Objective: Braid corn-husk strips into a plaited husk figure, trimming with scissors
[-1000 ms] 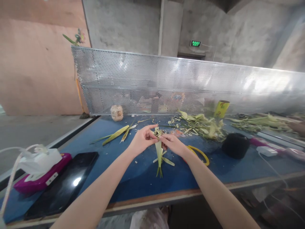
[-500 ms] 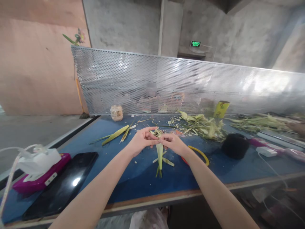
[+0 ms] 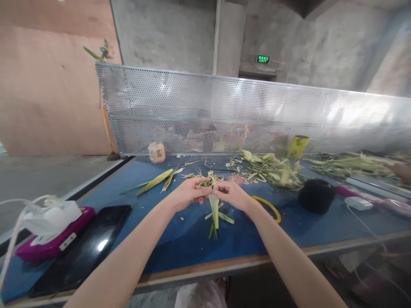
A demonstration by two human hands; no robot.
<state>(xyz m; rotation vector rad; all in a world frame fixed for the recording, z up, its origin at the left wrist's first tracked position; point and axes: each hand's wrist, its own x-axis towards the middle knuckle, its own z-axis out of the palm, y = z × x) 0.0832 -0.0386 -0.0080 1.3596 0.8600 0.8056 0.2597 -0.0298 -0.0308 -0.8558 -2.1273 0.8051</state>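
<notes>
We hold 1 pale green leaf strip (image 3: 215,210) above the middle of the blue surface (image 3: 173,248); its long axis runs toward us, its narrower end pointing at the near edge. The fingers of our left hand (image 3: 189,193) and right hand (image 3: 231,194) are pinched together on its far end. The strip looks smooth and flat. Beyond lie shredded scraps (image 3: 212,179); leftward, 2 long leaves (image 3: 156,181); rightward, 1 rounded black roll (image 3: 316,196) and 1 curved yellow loop (image 3: 272,208).

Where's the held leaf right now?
In the head view, the leaf is just below centre, pinched by the left hand and right hand, left of the yellow loop.
</notes>
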